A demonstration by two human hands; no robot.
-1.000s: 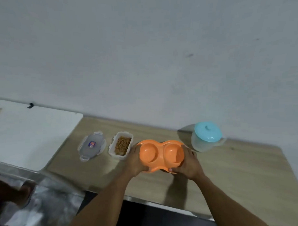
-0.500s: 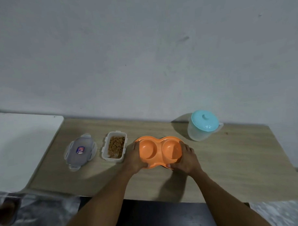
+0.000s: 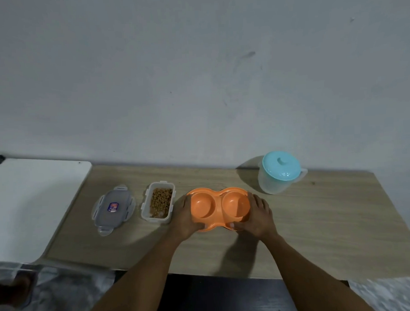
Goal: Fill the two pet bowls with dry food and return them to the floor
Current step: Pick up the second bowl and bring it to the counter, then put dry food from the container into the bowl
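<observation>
The orange double bowl (image 3: 219,208) sat on the wooden table (image 3: 318,221), its long axis running left to right, both cups empty. The left hand (image 3: 185,216) clasped its left end and the right hand (image 3: 257,215) its right end, fingers curled around the outer rim and thumbs pressed on the near edge (whether the base was fully down on the wood or just lifted could not be told).

The relation that mattered for filling lay to the left. The open food container (image 3: 158,201), holding brown kibble (image 3: 161,198), stood just beside the bowl's left end, its long axis running near to far, at right angles to the bowl. The left hand was between the two and plainly the nearer one; the right hand would have had to cross over the bowl to reach it. So the likely next move called for the left hand to let go and take the container, with the right steadying the bowl.

The container's lid (image 3: 113,208) lay further left, apart from it. A lidded pitcher (image 3: 280,172) stood at the far right, well clear of the right hand.
</observation>
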